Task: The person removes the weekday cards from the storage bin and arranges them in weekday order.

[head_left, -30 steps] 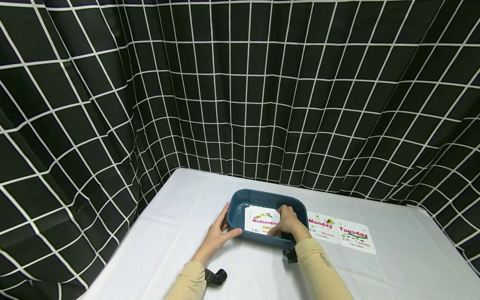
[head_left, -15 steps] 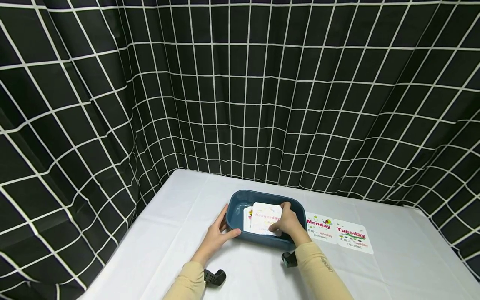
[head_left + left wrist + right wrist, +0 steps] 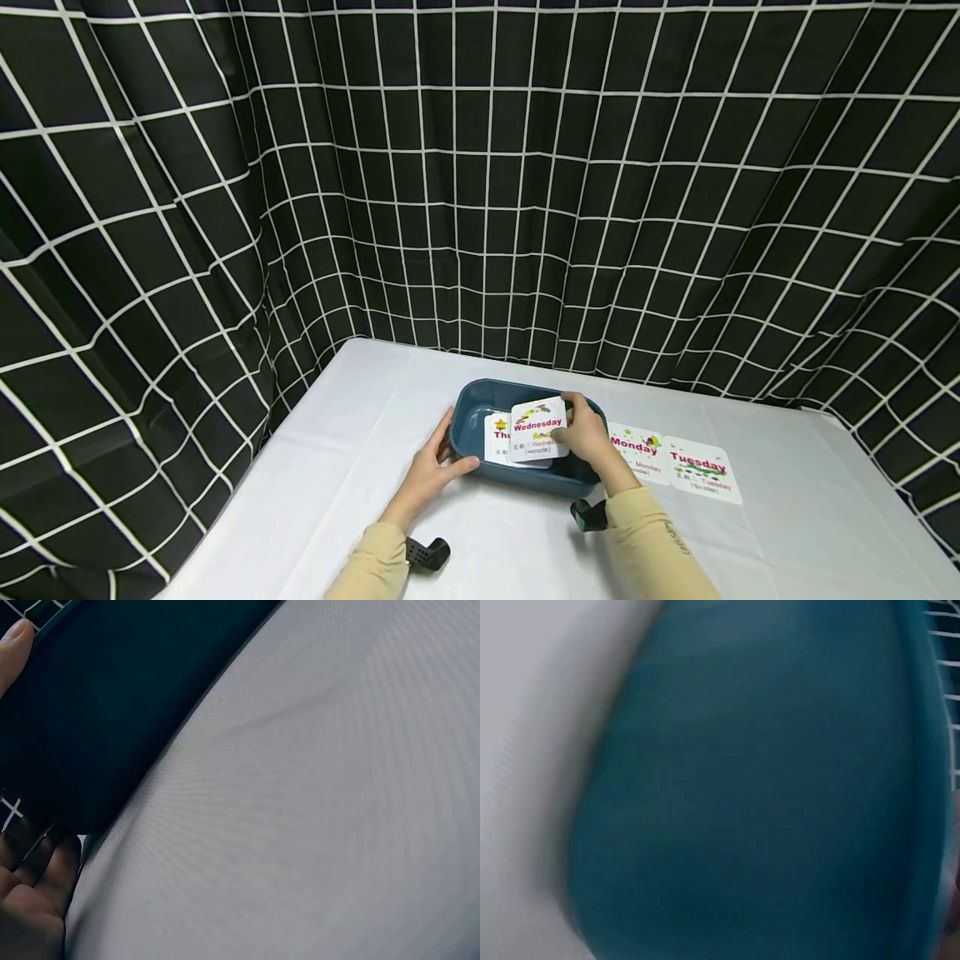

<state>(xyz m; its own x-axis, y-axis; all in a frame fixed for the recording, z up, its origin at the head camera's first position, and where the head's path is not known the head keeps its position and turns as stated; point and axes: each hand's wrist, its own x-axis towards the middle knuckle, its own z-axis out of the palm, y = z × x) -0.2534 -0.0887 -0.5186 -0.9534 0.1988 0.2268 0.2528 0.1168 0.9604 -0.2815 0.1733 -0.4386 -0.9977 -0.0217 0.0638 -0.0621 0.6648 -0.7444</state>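
A dark blue rectangular box stands on the table; my left hand grips its left end, thumb over the front rim and fingers along the side. In the left wrist view the thumb and several fingers touch the box. My right hand pinches a white "Wednesday" card by its right edge, tilted up above the box floor. Beneath it lies another card with a star and the letters "Thu", partly covered. The right wrist view is blurred and shows mostly the box's outside.
Right of the box, a "Monday" card and a "Tuesday" card lie side by side on the white tablecloth. The right forearm partly overlaps the Monday card. A black curtain with white grid lines hangs behind the table.
The right hand has lifted the Wednesday card off the stack and tilted it up, uncovering the "Thu" card below. The left hand has stayed on the box.
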